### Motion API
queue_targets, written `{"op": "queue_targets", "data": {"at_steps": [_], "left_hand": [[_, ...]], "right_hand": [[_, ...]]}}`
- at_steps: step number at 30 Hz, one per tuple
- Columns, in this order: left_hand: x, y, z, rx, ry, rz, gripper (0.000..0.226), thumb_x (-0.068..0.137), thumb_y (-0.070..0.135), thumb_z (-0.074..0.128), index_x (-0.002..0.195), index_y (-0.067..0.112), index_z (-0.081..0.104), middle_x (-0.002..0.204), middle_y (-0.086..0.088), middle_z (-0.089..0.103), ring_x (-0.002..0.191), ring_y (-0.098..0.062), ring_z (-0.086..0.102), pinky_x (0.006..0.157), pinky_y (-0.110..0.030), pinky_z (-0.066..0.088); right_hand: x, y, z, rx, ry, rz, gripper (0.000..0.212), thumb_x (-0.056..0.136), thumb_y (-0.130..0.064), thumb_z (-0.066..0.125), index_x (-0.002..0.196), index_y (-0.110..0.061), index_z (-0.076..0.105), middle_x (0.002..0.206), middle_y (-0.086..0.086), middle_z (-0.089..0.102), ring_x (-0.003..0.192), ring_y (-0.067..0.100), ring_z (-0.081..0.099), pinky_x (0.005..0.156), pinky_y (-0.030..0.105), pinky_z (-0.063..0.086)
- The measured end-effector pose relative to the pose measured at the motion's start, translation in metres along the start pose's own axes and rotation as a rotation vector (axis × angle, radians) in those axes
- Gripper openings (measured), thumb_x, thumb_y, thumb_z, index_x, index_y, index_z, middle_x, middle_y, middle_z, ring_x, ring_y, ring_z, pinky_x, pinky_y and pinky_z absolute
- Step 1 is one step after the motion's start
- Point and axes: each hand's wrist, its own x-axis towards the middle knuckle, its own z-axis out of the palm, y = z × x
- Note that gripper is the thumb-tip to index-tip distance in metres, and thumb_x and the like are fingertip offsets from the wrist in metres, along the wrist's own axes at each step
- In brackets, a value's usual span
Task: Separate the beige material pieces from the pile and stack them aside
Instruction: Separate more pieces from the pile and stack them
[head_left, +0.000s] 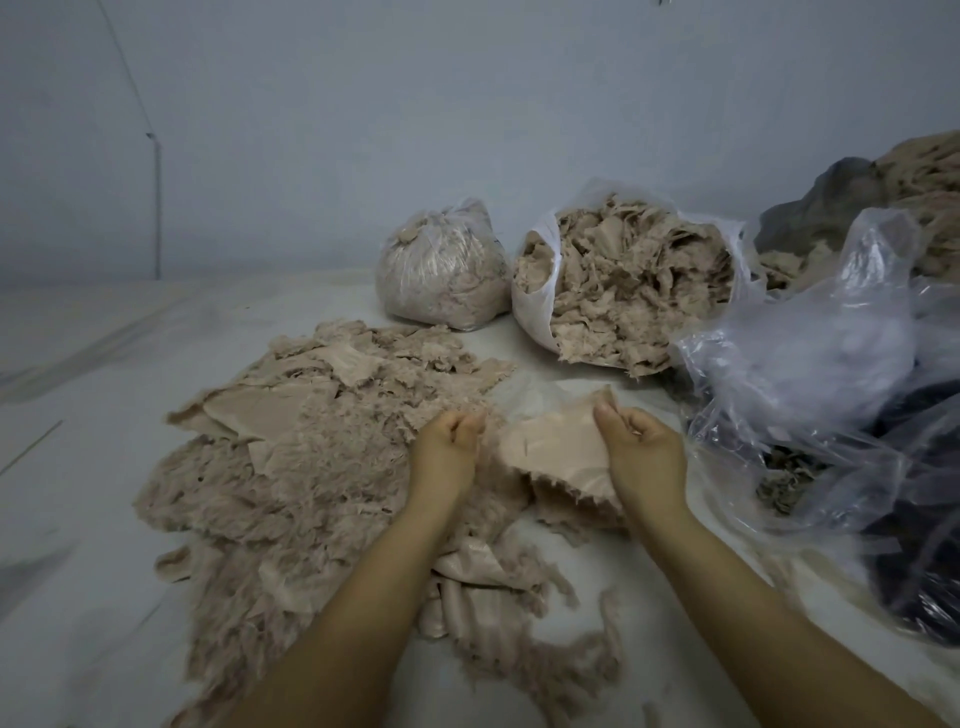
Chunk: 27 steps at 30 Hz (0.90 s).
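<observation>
Both hands are out over the pale floor covering (104, 467) now. The left hand (451, 441) has its fingers (470, 422) curled in, pinching the near edge of a beige piece (556, 447), and the right hand (641, 447) does the same on the other side, fingers (610, 418) bunched tight on the top corner. The piece hangs between the two hands, smooth pinkish backing facing the camera, furry fringe trailing from its lower edge.

To the left spreads the wide pile (311, 441) of fuzzy beige scraps, some turned smooth side up, reaching down under the left forearm. Farther back stand a tied clear bag (441, 270) packed with scraps and, just beside it, an open white bag (623, 291) spilling more onto the floor. On the right, crumpled clear plastic (810, 364) lies over dark material (919, 571).
</observation>
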Motion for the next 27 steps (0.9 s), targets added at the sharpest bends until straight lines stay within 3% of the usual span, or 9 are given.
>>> {"op": "queue_targets", "data": {"at_steps": [2, 5, 8, 10, 14, 18, 23, 25, 27], "left_hand": [[0.006, 0.0, 0.002, 0.037, -0.014, 0.016, 0.036, 0.098, 0.022, 0.048, 0.064, 0.011, 0.053, 0.048, 0.007, 0.044, 0.037, -0.002, 0.035, 0.041, -0.018, 0.032], [0.004, -0.007, 0.006, 0.124, -0.174, 0.047, 0.03, 0.098, 0.02, 0.047, 0.076, 0.004, 0.058, 0.06, 0.0, 0.054, 0.055, -0.014, 0.05, 0.058, -0.033, 0.043], [-0.001, -0.021, 0.002, 0.271, -0.278, 0.145, 0.021, 0.095, 0.017, 0.051, 0.077, 0.013, 0.062, 0.068, 0.004, 0.06, 0.064, -0.014, 0.057, 0.069, -0.035, 0.048], [-0.003, -0.029, -0.004, 0.352, -0.309, 0.199, 0.012, 0.093, 0.018, 0.056, 0.087, 0.017, 0.066, 0.075, 0.012, 0.062, 0.073, -0.007, 0.059, 0.074, -0.026, 0.047], [-0.004, -0.041, -0.018, 0.435, -0.432, 0.252, 0.009, 0.091, 0.021, 0.061, 0.097, 0.019, 0.068, 0.092, 0.008, 0.064, 0.086, -0.005, 0.059, 0.078, -0.018, 0.046], [-0.004, -0.053, -0.024, 0.516, -0.501, 0.242, 0.011, 0.091, 0.02, 0.06, 0.097, 0.015, 0.068, 0.094, 0.002, 0.061, 0.087, -0.009, 0.056, 0.075, -0.012, 0.041], [-0.003, -0.061, -0.021, 0.495, -0.505, 0.256, 0.011, 0.092, 0.016, 0.057, 0.093, 0.013, 0.068, 0.09, 0.003, 0.059, 0.085, -0.01, 0.054, 0.076, -0.019, 0.042], [-0.003, -0.058, -0.023, 0.395, -0.358, 0.283, 0.01, 0.091, 0.012, 0.059, 0.091, 0.016, 0.069, 0.087, 0.006, 0.062, 0.081, -0.002, 0.056, 0.073, -0.013, 0.043], [0.002, -0.053, -0.027, 0.362, -0.036, 0.3, 0.01, 0.089, 0.012, 0.061, 0.095, 0.019, 0.066, 0.091, 0.008, 0.058, 0.084, -0.002, 0.055, 0.073, -0.008, 0.042]], "right_hand": [[0.016, 0.002, -0.007, -0.118, -0.023, 0.027, 0.043, 0.092, -0.042, 0.056, 0.072, -0.004, 0.06, 0.066, 0.008, 0.055, 0.064, 0.021, 0.049, 0.059, 0.03, 0.037], [0.026, 0.009, -0.019, -0.512, -0.042, 0.029, 0.041, 0.095, -0.047, 0.048, 0.116, -0.016, 0.062, 0.108, 0.008, 0.064, 0.102, 0.025, 0.058, 0.086, 0.036, 0.047], [0.009, 0.023, -0.024, -0.721, -0.045, -0.304, 0.041, 0.093, -0.033, 0.055, 0.131, -0.018, 0.052, 0.125, 0.012, 0.051, 0.118, 0.031, 0.045, 0.097, 0.041, 0.036], [-0.011, 0.039, -0.019, -0.837, -0.216, -0.482, 0.042, 0.091, -0.034, 0.059, 0.132, -0.025, 0.053, 0.132, 0.008, 0.047, 0.126, 0.029, 0.038, 0.104, 0.041, 0.026], [-0.012, 0.074, -0.013, -1.148, -0.392, -0.415, 0.041, 0.099, -0.04, 0.038, 0.14, -0.038, 0.037, 0.151, -0.008, 0.026, 0.142, 0.017, 0.015, 0.114, 0.038, 0.009], [0.019, 0.081, -0.02, -1.12, -0.304, -0.364, 0.038, 0.098, -0.03, 0.044, 0.136, -0.028, 0.048, 0.144, -0.003, 0.041, 0.134, 0.025, 0.03, 0.108, 0.037, 0.019], [0.055, 0.072, -0.027, -1.085, -0.342, -0.33, 0.039, 0.095, -0.026, 0.052, 0.134, -0.021, 0.053, 0.142, 0.003, 0.046, 0.133, 0.023, 0.035, 0.113, 0.037, 0.018], [0.053, 0.061, -0.02, -0.979, -0.31, -0.343, 0.039, 0.093, -0.025, 0.057, 0.131, -0.019, 0.055, 0.139, 0.004, 0.047, 0.133, 0.025, 0.035, 0.114, 0.038, 0.016], [0.038, 0.047, -0.006, -0.768, -0.259, -0.4, 0.032, 0.091, -0.02, 0.06, 0.123, -0.014, 0.06, 0.129, 0.008, 0.052, 0.126, 0.028, 0.041, 0.11, 0.039, 0.023]]}}
